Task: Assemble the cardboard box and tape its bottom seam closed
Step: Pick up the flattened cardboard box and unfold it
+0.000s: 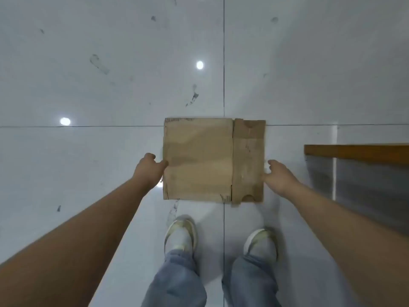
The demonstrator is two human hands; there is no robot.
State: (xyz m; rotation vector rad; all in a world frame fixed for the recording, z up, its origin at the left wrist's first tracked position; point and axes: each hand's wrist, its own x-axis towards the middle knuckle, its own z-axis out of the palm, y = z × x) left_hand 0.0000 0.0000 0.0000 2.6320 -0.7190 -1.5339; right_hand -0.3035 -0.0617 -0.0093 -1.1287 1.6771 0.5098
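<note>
Shoes (pixel 180 235) close under the flat cardboard box (pixel 199 159) we hold over the tiled floor (pixel 88 85). Left hand (pixel 149 168) and right hand (pixel 278 176) each take a narrow edge grip; likely slip risk when popping it open. No tape in view.

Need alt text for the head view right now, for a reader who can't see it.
A person holds a flat, unassembled cardboard box by its side edges, left hand and right hand, above a pale tiled floor. Their shoes show below; a wooden ledge sits at right.
</note>
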